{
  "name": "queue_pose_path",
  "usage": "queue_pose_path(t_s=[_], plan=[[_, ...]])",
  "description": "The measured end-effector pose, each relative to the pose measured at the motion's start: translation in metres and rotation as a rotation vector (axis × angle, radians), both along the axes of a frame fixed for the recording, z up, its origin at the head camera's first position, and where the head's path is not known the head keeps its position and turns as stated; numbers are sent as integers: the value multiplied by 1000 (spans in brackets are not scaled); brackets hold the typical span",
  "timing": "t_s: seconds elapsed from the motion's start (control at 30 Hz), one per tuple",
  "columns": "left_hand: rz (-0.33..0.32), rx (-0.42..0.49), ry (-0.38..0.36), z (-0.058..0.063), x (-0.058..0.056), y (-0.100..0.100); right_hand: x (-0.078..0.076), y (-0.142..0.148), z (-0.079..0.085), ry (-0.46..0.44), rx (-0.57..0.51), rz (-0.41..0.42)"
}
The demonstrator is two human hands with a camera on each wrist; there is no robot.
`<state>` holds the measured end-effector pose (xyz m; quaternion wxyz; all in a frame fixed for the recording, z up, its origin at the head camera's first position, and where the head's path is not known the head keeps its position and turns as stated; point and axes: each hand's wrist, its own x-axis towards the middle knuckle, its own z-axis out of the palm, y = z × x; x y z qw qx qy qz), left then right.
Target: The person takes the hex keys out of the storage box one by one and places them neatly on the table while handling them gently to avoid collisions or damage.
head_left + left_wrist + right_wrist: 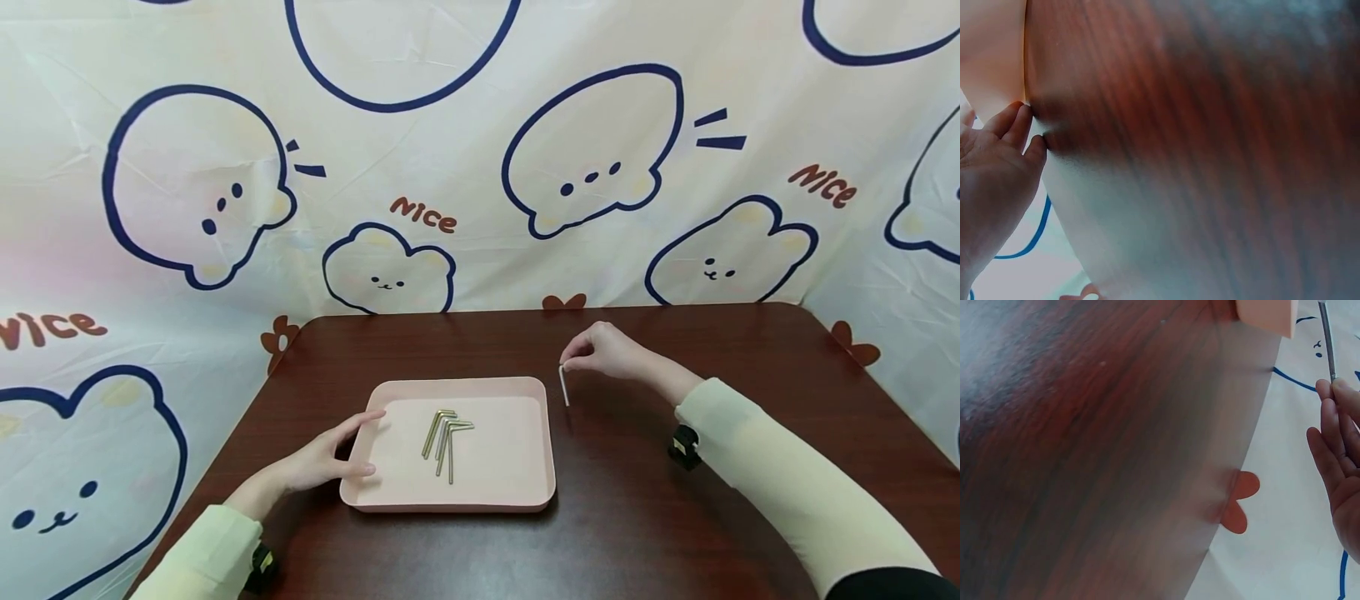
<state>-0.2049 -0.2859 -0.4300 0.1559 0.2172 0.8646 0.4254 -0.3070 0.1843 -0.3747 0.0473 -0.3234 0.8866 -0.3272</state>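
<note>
Hex key (565, 389) hanging beneath pinching right hand (609, 354), left hand (317, 461) spread on tray (510, 446)

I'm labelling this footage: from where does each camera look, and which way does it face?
Head: on the head, facing forward and down at the tray, tabletop and patterned cloth; the left hand, right hand and sleeves show.
Left wrist: on that wrist, facing the tabletop, tray at upper left; only the left hand shows.
Right wrist: on that wrist, facing the tabletop and cloth; only the right hand shows, holding a metal rod.
Shared: head and right wrist both show the right hand gripping that rod.
</note>
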Motion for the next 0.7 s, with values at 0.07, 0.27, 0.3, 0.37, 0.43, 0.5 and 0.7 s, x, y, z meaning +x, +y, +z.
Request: queue_pose_path(t_s=[0.07,0.27,0.3,0.37,0.43,0.5,0.7], plan=[[-1,-2,4,0,0,0,0,2,-3,-19,4,-11],[-6,-4,6,0,0,0,1,7,-12,-70,16,-51],[-6,-5,7,0,0,0,1,8,-14,-78,17,-56],[-4,-4,8,1,0,1,0,10,-17,-97,19,-67],[-3,-5,10,1,0,1,-1,12,-20,-108,21,-67],[-1,-7,7,0,0,1,-2,13,-23,-116,23,-62],[6,-14,11,0,1,-1,-4,14,-34,-121,40,-39]])
